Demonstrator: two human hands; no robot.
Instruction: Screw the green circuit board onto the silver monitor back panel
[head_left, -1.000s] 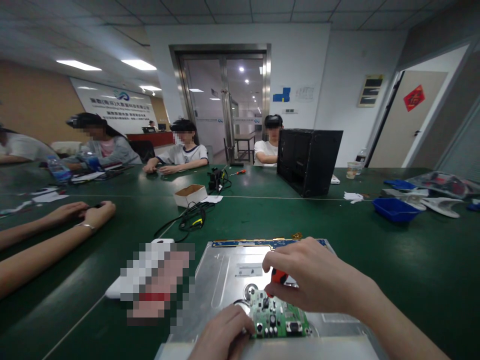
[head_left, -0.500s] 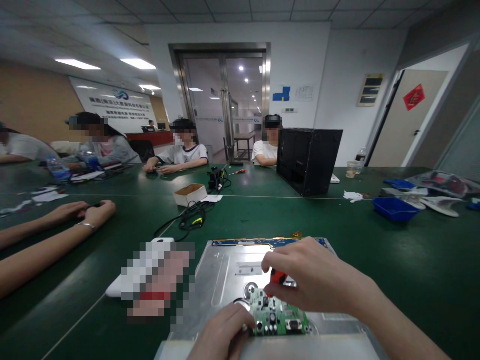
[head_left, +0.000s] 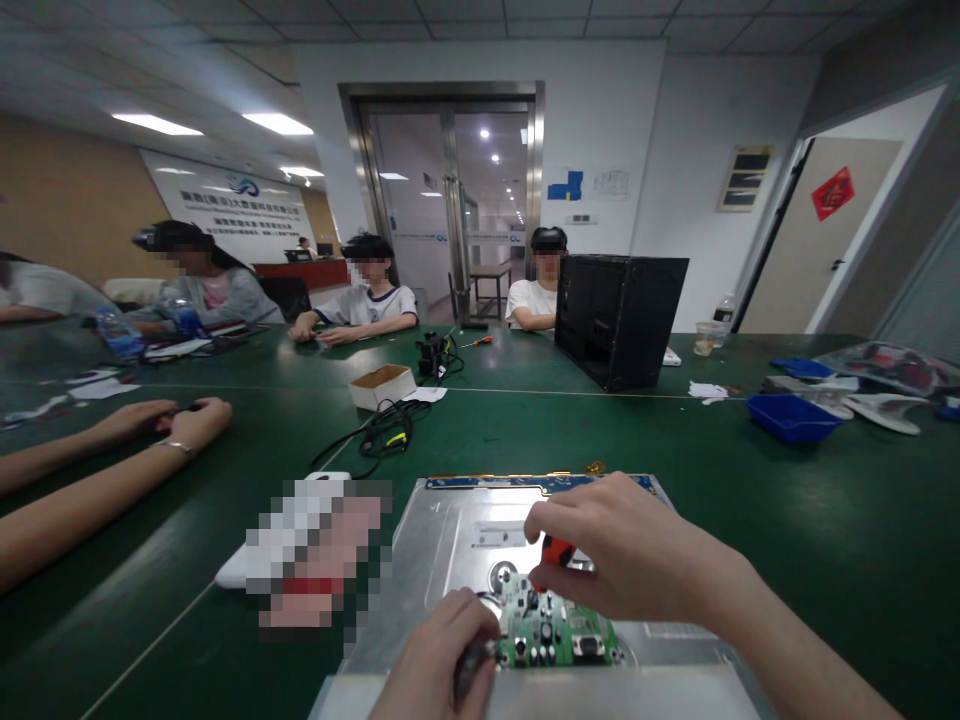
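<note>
A green circuit board [head_left: 559, 630] lies on a silver metal panel [head_left: 442, 540] with a blue strip along its far edge. My right hand [head_left: 615, 550] is closed around a red and black screwdriver handle [head_left: 555, 550], over the board's far part. The handle is mostly covered by my fingers. At the board's left edge, my left hand [head_left: 450, 650] has its fingers curled together beside a small connector. What those fingers hold, if anything, is hidden.
A white object [head_left: 247, 560] and a blurred pink item lie left of the panel. Beyond are black cables [head_left: 375, 435], a small open box [head_left: 382, 388], a black case [head_left: 619, 320] and a blue tray [head_left: 793, 418]. Another person's hands [head_left: 180, 420] are at the left.
My left hand has shifted slightly left, its fingers a little off the board's edge. My right hand and the screwdriver have hardly moved.
</note>
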